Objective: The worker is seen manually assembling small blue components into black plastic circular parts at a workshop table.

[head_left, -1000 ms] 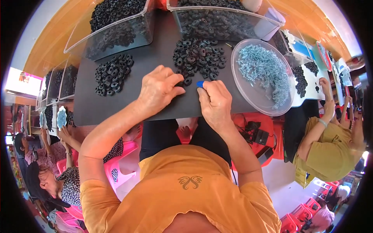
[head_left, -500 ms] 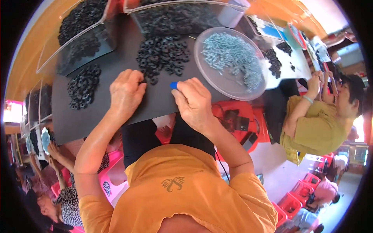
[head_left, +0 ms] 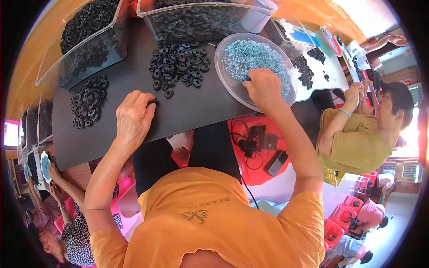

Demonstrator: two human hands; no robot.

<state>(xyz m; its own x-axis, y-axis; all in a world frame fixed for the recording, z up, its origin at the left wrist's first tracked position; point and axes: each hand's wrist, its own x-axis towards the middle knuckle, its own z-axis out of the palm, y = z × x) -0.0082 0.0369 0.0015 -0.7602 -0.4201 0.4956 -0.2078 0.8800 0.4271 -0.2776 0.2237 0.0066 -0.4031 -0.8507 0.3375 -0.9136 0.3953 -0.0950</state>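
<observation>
My left hand (head_left: 134,114) is closed above the dark table mat, its thumb and fingers pinching a small black plastic part (head_left: 153,102). My right hand (head_left: 264,88) reaches over a round clear tray (head_left: 219,67), fingers pinched around a small blue piece (head_left: 247,77) whose kind I cannot make out. Heaped in that tray are many small shiny pale-blue pieces (head_left: 250,52) that look like tiny springs. Between my hands and the bins lies a pile of black ring-like parts (head_left: 178,64). A second pile of black parts (head_left: 88,103) sits left of my left hand.
Two clear plastic bins, one at the back left (head_left: 89,58) and one at the back middle (head_left: 192,24), hold more black parts. A white cup (head_left: 258,18) stands by the middle bin. A red stool (head_left: 259,165) carries cables and a black device. At right sits another person (head_left: 362,134).
My right hand has moved right, from over the mat to over the round tray, with the blue piece still in its fingers. The left hand stays near the mat, its black part now showing clearly.
</observation>
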